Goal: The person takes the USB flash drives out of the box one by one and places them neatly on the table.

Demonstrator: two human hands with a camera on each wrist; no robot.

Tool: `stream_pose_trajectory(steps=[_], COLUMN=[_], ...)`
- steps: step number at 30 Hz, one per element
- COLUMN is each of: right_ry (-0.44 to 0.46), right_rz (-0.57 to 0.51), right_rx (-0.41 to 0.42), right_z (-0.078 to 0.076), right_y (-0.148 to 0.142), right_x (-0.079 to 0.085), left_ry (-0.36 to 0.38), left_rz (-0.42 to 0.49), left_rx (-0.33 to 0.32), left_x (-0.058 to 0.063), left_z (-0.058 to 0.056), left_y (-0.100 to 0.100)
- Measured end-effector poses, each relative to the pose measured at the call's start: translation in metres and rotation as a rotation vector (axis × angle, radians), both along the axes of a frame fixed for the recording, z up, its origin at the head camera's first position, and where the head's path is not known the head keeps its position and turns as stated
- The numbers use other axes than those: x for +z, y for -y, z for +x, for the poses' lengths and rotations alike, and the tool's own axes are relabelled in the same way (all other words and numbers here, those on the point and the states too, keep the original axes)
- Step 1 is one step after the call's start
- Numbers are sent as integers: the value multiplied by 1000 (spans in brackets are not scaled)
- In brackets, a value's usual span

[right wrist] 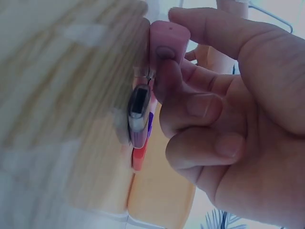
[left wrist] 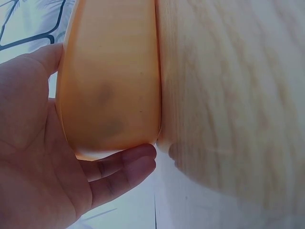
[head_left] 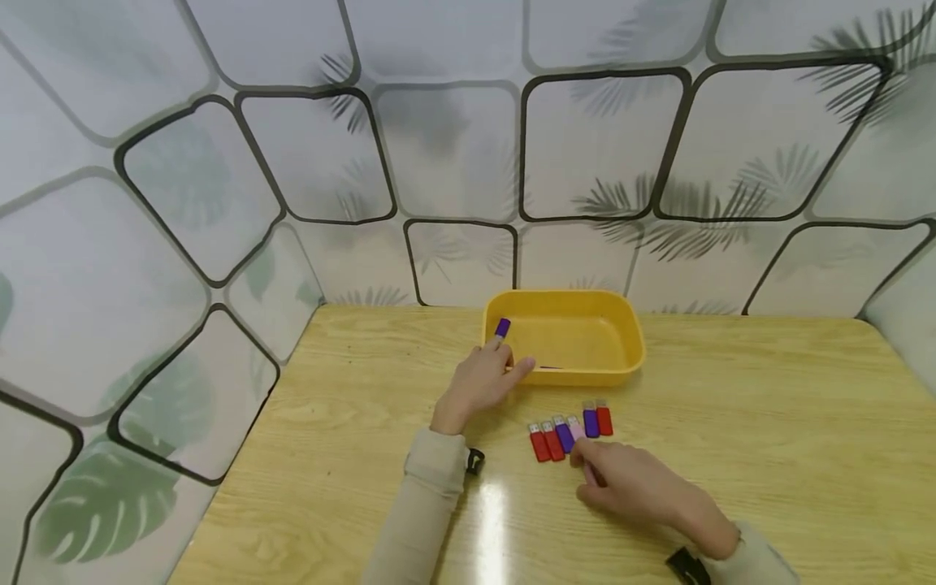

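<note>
At the yellow tray (head_left: 629, 345), my left hand (head_left: 483, 378) grips the front-left corner. Its thumb (left wrist: 52, 59) lies by the rim, and two fingers (left wrist: 136, 167) curl around the end wall. A purple USB flash drive (head_left: 503, 327) shows just beyond the fingertips; whether they touch it, I cannot tell. My right hand (head_left: 632, 483) pinches a pink USB flash drive (right wrist: 171, 40) between thumb and finger, low over the table. Near those fingertips is a row of flash drives: red ones (head_left: 539, 445), purple ones (head_left: 591, 422) and another pink one (head_left: 576, 426).
The wood-grain table (head_left: 768, 406) reaches back to a patterned wall covering (head_left: 453, 154). Inside the tray, a thin dark item (head_left: 550, 368) barely shows behind its front wall. Glare (head_left: 491, 528) marks the table between the forearms.
</note>
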State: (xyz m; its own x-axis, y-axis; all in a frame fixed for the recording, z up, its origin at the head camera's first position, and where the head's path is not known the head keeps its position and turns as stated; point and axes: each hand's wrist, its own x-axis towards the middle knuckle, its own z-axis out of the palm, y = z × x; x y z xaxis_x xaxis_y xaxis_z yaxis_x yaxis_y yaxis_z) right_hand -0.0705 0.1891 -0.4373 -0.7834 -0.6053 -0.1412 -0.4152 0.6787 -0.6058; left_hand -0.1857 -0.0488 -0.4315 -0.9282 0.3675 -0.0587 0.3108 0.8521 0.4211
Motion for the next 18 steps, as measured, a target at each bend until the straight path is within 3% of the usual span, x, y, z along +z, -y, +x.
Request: stream_pose_trajectory(steps=[12,18], right_ry=[38,85], right_rz=[66,24], right_rx=[-30,-12], right_z=[-2,-4], right_y=[-6,-5], right_x=[5,4], left_ry=[0,-17], left_rz=[3,11], left_rx=[-6,-3], left_x=[0,1], left_z=[1,0], left_y=[0,1])
